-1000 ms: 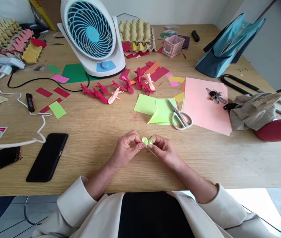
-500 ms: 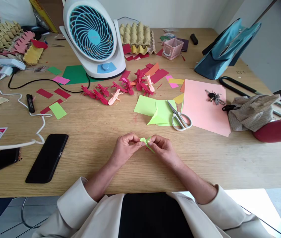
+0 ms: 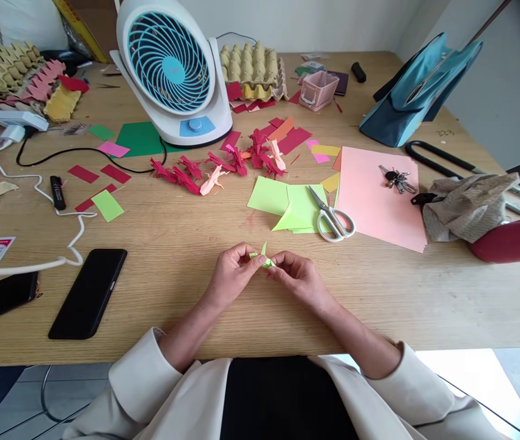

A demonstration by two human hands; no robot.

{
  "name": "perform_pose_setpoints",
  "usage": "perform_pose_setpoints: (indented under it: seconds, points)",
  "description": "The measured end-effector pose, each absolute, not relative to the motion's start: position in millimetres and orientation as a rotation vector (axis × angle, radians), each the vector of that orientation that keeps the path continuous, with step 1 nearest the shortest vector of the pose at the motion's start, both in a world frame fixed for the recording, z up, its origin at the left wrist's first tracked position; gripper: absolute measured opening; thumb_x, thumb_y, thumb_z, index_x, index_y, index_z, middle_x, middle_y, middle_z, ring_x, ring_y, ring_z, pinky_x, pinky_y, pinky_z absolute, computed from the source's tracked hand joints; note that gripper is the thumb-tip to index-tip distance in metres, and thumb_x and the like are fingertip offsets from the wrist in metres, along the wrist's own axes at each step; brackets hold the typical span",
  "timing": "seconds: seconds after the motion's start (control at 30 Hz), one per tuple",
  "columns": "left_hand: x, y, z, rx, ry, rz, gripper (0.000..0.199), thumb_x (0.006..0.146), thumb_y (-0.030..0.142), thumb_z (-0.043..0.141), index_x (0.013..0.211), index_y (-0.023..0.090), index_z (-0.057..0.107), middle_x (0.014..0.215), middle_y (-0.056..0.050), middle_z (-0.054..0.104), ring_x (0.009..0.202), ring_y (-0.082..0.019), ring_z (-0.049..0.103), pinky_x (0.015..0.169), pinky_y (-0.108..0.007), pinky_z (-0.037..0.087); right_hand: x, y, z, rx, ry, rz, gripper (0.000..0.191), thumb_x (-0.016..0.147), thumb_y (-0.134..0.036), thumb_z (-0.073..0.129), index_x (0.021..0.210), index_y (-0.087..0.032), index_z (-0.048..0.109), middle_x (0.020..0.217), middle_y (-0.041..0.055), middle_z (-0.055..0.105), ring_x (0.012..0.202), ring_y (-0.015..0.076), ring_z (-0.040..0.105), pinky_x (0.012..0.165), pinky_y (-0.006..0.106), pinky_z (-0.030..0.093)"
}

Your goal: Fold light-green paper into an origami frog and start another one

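Between my fingertips is a small folded piece of light green paper (image 3: 266,263), partly covered by the fingers, with a thin point sticking up. My left hand (image 3: 232,275) is closed in a pinch on its left part. From the other side, my right hand (image 3: 300,281) pinches its right end between thumb and forefinger. Beyond the hands lie light green paper sheets (image 3: 266,194), with white-handled scissors (image 3: 333,220) resting partly on them. Farther back sits a cluster of folded red paper figures (image 3: 186,177) and a pale pink folded figure (image 3: 214,179).
A fan (image 3: 172,70) stands at the back left. Pink paper (image 3: 374,211) with keys (image 3: 399,181) on it lies to the right, near a grey cloth (image 3: 468,208) and a blue bag (image 3: 415,91). A black phone (image 3: 88,293) and white cable (image 3: 76,238) are at left.
The green folded paper has been turned in my fingers; a point now stands up from it. My right fingers have shifted slightly down along its right end.
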State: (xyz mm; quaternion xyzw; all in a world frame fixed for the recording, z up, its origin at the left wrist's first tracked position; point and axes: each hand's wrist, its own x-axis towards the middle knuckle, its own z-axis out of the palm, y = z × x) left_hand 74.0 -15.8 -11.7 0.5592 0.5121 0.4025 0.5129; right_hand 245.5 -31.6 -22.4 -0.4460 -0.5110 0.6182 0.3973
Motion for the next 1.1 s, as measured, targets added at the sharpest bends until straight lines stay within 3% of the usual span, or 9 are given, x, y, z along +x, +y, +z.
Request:
perform_pose_setpoints:
  seconds: [0.4, 0.83, 1.1]
  points:
    - [69.4, -10.1, -5.1, 1.206, 1.134, 0.893, 0.031, 0.076, 0.040, 0.074, 0.066, 0.016, 0.059, 0.064, 0.003, 0.054, 0.061, -0.010, 0.048, 0.061, -0.023, 0.040, 251.0, -30.5, -21.9, -1.133, -1.349, 1.617, 0.037, 0.088, -0.055, 0.062, 0.080, -0.019, 0.067, 0.074, 0.0024, 0.067, 0.071, 0.0161, 0.061, 0.069, 0.030, 0.048]
    - [65.7, -9.5, -6.9, 1.339, 1.158, 0.848, 0.025, 0.080, 0.039, 0.071, 0.073, 0.016, 0.064, 0.064, 0.003, 0.048, 0.061, -0.011, 0.041, 0.059, -0.024, 0.035, 252.8, -28.8, -14.6, -1.132, -1.313, 1.642, 0.040, 0.086, -0.054, 0.063, 0.068, -0.019, 0.056, 0.060, -0.0043, 0.045, 0.057, 0.0104, 0.037, 0.055, 0.026, 0.030]
    - [66.9, -8.7, -6.1, 1.409, 1.095, 0.865, 0.018, 0.082, 0.033, 0.071, 0.079, 0.016, 0.066, 0.068, 0.002, 0.055, 0.065, -0.011, 0.046, 0.063, -0.024, 0.038, 255.1, -27.3, -10.8, -1.082, -1.274, 1.728, 0.041, 0.088, -0.051, 0.060, 0.065, -0.019, 0.051, 0.058, -0.0040, 0.046, 0.056, 0.0107, 0.038, 0.057, 0.026, 0.031]
